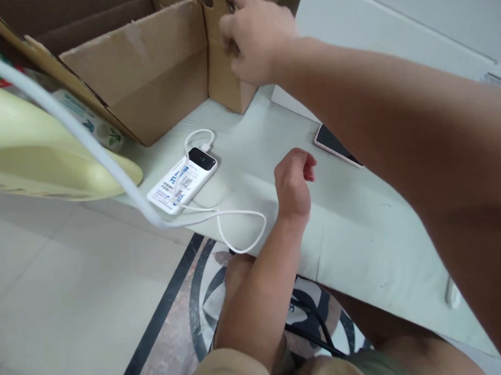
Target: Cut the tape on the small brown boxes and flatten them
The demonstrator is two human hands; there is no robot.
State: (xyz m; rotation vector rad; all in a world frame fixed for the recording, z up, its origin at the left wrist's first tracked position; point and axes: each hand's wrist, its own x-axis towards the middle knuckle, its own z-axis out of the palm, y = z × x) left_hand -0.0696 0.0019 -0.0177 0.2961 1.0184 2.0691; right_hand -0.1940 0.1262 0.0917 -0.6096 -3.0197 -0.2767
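My right hand [257, 39] reaches to the top of the view, at the upper corner of a cardboard box [143, 64]. Its fingers are curled, and something small and dark that I cannot make out shows between them. My left hand [294, 182] rests over the pale green table cover [353, 227] with its fingers curled inward; nothing shows in it. Left of it lies a white power bank [183, 182] with a white cable [241, 213] plugged into its top end. A phone [336, 145] with a dark screen lies partly behind my right forearm.
A pale yellow curved object [42, 148] sits at the left, crossed by a thick white cable. Packages [87, 120] stand beside the box. A small white item [452, 293] lies at the lower right. Black cables [314, 318] hang below the table edge.
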